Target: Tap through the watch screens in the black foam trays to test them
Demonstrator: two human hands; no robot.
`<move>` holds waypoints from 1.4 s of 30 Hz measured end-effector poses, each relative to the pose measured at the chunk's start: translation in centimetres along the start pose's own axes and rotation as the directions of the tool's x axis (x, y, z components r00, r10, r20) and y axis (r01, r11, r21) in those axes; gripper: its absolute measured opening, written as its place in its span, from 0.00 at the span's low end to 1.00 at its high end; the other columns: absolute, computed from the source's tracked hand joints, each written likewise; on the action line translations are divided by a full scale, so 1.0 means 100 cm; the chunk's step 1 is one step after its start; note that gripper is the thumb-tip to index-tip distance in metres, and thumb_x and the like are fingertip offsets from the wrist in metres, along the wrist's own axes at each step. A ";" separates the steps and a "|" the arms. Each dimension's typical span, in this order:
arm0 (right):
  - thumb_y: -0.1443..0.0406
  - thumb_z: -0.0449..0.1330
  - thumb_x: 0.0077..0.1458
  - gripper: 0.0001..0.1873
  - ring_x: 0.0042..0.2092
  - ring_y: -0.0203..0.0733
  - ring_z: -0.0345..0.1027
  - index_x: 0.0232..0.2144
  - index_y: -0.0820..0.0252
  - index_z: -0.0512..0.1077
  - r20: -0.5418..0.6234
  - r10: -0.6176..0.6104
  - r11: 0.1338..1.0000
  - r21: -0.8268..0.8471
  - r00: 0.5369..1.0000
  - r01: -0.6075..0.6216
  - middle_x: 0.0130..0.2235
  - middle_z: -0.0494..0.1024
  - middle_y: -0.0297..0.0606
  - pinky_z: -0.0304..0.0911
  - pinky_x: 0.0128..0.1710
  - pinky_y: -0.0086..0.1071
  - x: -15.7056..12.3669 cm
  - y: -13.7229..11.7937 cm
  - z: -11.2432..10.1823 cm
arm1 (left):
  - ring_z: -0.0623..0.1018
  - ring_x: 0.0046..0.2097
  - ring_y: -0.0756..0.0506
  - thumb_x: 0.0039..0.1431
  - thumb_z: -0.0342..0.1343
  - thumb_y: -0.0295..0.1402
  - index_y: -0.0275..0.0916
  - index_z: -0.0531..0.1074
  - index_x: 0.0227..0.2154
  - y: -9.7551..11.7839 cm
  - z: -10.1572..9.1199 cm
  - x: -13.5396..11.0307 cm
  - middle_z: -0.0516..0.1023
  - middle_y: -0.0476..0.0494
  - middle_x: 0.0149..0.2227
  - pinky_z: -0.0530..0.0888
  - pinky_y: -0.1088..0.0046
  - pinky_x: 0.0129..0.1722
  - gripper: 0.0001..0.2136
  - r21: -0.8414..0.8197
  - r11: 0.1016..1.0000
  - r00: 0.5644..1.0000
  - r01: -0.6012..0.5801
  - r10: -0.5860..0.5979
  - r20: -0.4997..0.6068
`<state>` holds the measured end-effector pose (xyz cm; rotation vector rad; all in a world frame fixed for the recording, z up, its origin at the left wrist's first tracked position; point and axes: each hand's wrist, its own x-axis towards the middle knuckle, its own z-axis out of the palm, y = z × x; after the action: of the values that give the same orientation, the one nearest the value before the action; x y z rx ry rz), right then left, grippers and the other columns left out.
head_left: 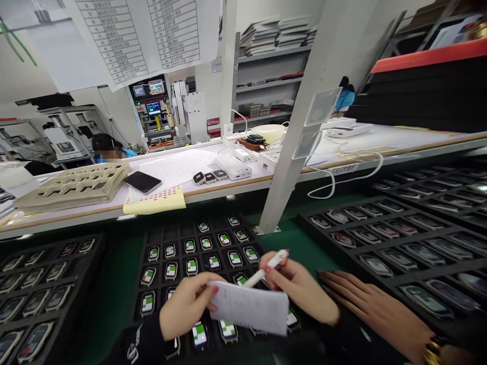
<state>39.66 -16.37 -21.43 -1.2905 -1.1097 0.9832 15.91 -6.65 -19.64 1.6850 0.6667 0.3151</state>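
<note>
My left hand (190, 304) pinches a white printed slip of paper (249, 309) at its left end. A white pen (256, 276) with red marks near its end is gripped in my right hand (300, 286), its lower tip hidden behind the paper. Both hands are above a black compartment tray (163, 235) of smartwatches. Several watches, such as one smartwatch (147, 302) at the left, show green and white screens. The paper and my hands cover part of the tray. To the right, another person's hand (380, 309) with a gold bracelet lies flat, fingers stretched out.
More black watch trays stand left (85, 274) and right (353, 248) on the green bench (119, 284). A white post (291, 137) rises behind the middle tray. The raised shelf bears a phone (142, 182), a beige tray (76, 190) and a white charger (234, 167). White cable (335, 187) hangs down.
</note>
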 end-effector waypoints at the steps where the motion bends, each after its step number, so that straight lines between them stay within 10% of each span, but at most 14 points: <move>1: 0.40 0.64 0.49 0.29 0.21 0.34 0.55 0.29 0.59 0.66 -0.157 -0.025 0.999 -0.034 0.987 0.020 0.19 0.63 0.28 0.53 0.20 0.26 -0.002 -0.002 -0.008 | 0.78 0.40 0.45 0.64 0.49 0.49 0.39 0.75 0.47 0.003 -0.004 -0.001 0.76 0.41 0.45 0.80 0.70 0.40 0.21 0.016 0.999 0.998 -0.028 0.029 -0.059; 6: 0.41 0.69 0.45 0.29 0.21 0.38 0.63 0.32 0.56 0.65 -0.588 -0.045 0.999 -0.048 0.807 0.021 0.19 0.69 0.31 0.61 0.20 0.27 -0.010 0.002 -0.028 | 0.77 0.48 0.44 0.68 0.45 0.42 0.43 0.72 0.51 0.009 -0.012 -0.008 0.74 0.42 0.51 0.79 0.69 0.46 0.17 0.143 0.985 0.932 -0.099 0.143 -0.335; 10: 0.39 0.63 0.50 0.42 0.29 0.48 0.73 0.57 0.58 0.61 -0.406 0.130 0.978 0.200 0.904 -0.050 0.33 0.79 0.43 0.71 0.25 0.35 -0.016 0.013 -0.018 | 0.78 0.46 0.47 0.68 0.46 0.32 0.48 0.72 0.49 0.008 0.000 -0.016 0.77 0.47 0.46 0.78 0.74 0.43 0.13 0.494 0.840 0.822 -0.225 0.436 -0.367; 16: 0.42 0.61 0.55 0.36 0.42 0.53 0.72 0.55 0.61 0.70 -0.078 0.192 0.933 0.323 0.978 -0.157 0.43 0.78 0.48 0.71 0.38 0.39 -0.025 0.025 -0.009 | 0.76 0.53 0.45 0.66 0.44 0.21 0.43 0.74 0.45 -0.007 0.031 -0.022 0.78 0.42 0.46 0.77 0.73 0.50 0.16 0.832 0.375 0.593 -0.409 0.802 -0.070; 23: 0.50 0.66 0.54 0.28 0.28 0.40 0.64 0.51 0.60 0.73 -0.218 0.080 0.997 0.015 0.973 -0.078 0.30 0.75 0.36 0.60 0.23 0.28 -0.039 0.036 -0.030 | 0.73 0.57 0.43 0.63 0.49 0.23 0.44 0.71 0.49 -0.045 0.054 -0.029 0.76 0.40 0.49 0.77 0.70 0.51 0.15 0.787 0.390 0.674 -0.477 0.737 0.043; 34: 0.48 0.73 0.36 0.29 0.50 0.61 0.69 0.39 0.56 0.78 -0.652 0.317 0.925 0.372 0.688 -0.074 0.49 0.77 0.44 0.72 0.34 0.35 -0.071 0.084 -0.021 | 0.66 0.62 0.35 0.65 0.50 0.42 0.42 0.68 0.56 -0.128 0.031 -0.070 0.70 0.34 0.56 0.74 0.59 0.56 0.20 0.963 0.207 0.690 -0.175 0.724 -0.030; 38: 0.50 0.73 0.36 0.27 0.50 0.58 0.68 0.38 0.57 0.77 -0.682 0.284 0.930 0.366 0.674 -0.022 0.49 0.77 0.42 0.70 0.34 0.33 -0.061 0.087 -0.016 | 0.68 0.61 0.36 0.62 0.57 0.36 0.41 0.69 0.55 -0.131 0.023 -0.067 0.72 0.35 0.54 0.73 0.60 0.56 0.19 0.965 0.094 0.619 -0.243 0.781 0.080; 42: 0.52 0.73 0.35 0.26 0.41 0.51 0.70 0.36 0.58 0.76 -0.697 0.159 0.961 0.271 0.699 0.052 0.40 0.78 0.40 0.65 0.29 0.31 -0.026 0.087 -0.020 | 0.69 0.60 0.38 0.60 0.58 0.32 0.43 0.66 0.58 -0.120 0.012 -0.046 0.71 0.39 0.56 0.73 0.61 0.56 0.22 0.972 0.098 0.667 -0.212 0.742 0.071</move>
<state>41.47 -18.80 -30.24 -1.3055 -0.3084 0.5430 9.81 -9.08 -30.74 3.1458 0.5876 1.0133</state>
